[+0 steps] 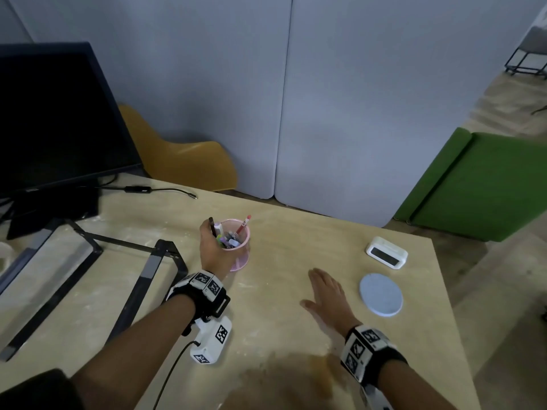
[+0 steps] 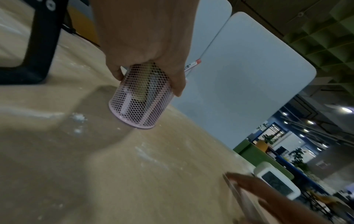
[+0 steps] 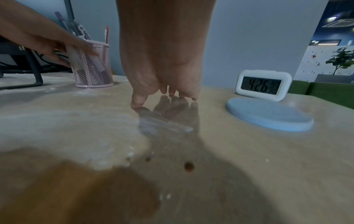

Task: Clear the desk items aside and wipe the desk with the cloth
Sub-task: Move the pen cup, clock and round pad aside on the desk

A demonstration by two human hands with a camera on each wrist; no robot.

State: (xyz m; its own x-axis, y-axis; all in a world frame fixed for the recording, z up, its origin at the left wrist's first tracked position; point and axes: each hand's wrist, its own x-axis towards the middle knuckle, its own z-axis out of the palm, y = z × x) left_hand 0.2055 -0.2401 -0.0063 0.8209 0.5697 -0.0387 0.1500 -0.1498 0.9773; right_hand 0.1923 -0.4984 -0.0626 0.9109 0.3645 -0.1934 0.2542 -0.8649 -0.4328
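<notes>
Clearing barely begun. Pink mesh pen cup (image 1: 236,247) is gripped at mid-desk by the left hand (image 1: 213,250), base on the desk (image 1: 281,238). Right hand (image 1: 327,294) is held flat, fingers straight, empty. Clock (image 1: 386,252) and blue coaster (image 1: 381,294) are untouched at right. Powder and brown spill (image 1: 284,377) unwiped; no cloth is seen.

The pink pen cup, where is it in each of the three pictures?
Head view: the pink mesh pen cup stands at the desk's middle, gripped by the left hand.
Left wrist view: centre, tilted in the picture, below the hand.
Right wrist view: upper left, the left hand's fingers around it.
Shared landmark: the white digital clock, right of the cup in every view.
</notes>
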